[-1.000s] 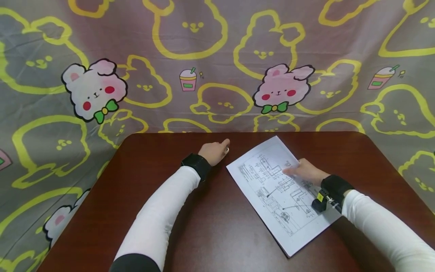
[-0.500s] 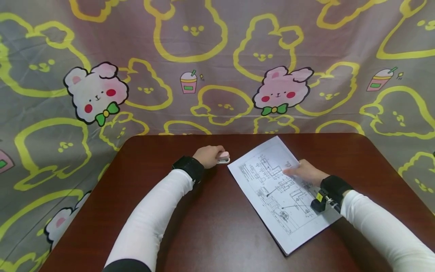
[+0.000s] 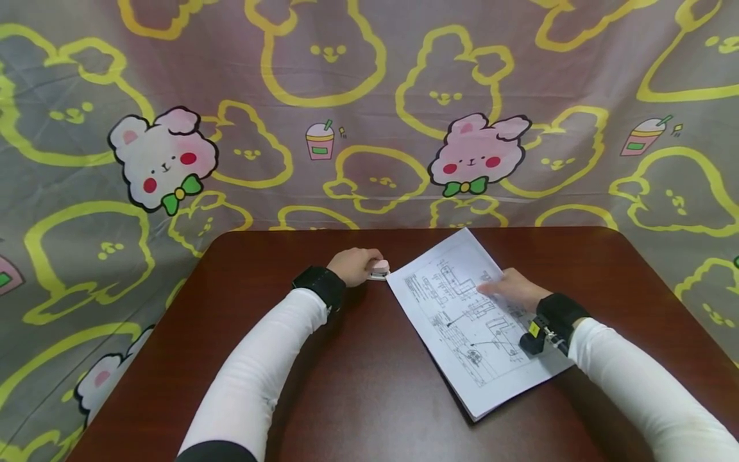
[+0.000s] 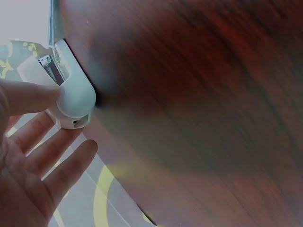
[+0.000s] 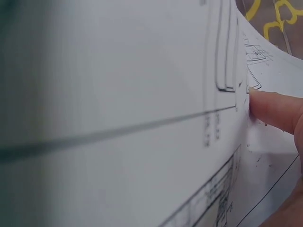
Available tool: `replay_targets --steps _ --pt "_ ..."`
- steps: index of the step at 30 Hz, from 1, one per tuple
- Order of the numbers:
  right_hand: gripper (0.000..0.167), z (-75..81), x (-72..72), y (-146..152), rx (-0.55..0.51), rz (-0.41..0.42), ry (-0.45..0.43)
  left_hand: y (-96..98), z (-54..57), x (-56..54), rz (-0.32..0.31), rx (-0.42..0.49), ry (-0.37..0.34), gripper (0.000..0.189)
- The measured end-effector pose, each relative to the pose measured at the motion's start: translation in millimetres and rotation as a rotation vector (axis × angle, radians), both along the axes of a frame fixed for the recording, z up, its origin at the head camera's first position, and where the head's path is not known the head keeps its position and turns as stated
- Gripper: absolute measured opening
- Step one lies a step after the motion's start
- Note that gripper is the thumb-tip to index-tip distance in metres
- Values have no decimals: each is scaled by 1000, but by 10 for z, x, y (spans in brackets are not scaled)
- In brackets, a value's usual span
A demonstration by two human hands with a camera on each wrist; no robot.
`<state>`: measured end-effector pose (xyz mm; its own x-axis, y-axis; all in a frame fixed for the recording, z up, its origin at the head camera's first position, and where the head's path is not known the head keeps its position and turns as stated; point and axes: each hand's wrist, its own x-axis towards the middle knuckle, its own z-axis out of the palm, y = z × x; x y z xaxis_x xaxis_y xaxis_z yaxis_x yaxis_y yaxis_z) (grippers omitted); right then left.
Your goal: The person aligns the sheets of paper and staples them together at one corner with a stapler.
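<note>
My left hand point(image 3: 351, 266) grips a small pale pink and white stapler point(image 3: 378, 268) near the far edge of the table. In the left wrist view the thumb lies along one side of the stapler point(image 4: 78, 97), with fingers on the other side. Its front end meets the corner of a stack of paper sheets point(image 3: 462, 321), which overlaps it there. Technical line drawings cover the top sheet. My right hand point(image 3: 516, 289) pinches the stack at its right edge, thumb on top; the other fingers are hidden underneath. In the right wrist view the paper point(image 5: 132, 94) bows up close to the camera.
The dark brown wooden table point(image 3: 369, 385) has rounded far corners. Directly behind it hangs a grey curtain point(image 3: 381, 115) with yellow outlines and cartoon bunnies. Each wrist wears a black band, the right one with a small camera point(image 3: 532, 342).
My left hand has drawn back slightly left and turned, bringing the stapler into sight. The right hand has shifted the paper a little left and away, so its corner now meets the stapler.
</note>
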<state>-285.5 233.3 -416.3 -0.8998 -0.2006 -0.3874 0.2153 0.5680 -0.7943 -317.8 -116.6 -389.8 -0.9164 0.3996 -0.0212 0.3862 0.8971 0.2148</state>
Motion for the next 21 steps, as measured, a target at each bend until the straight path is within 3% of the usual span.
replay_targets --steps 21 --pt "47 1 -48 -43 36 -35 -18 20 1 22 3 19 -16 32"
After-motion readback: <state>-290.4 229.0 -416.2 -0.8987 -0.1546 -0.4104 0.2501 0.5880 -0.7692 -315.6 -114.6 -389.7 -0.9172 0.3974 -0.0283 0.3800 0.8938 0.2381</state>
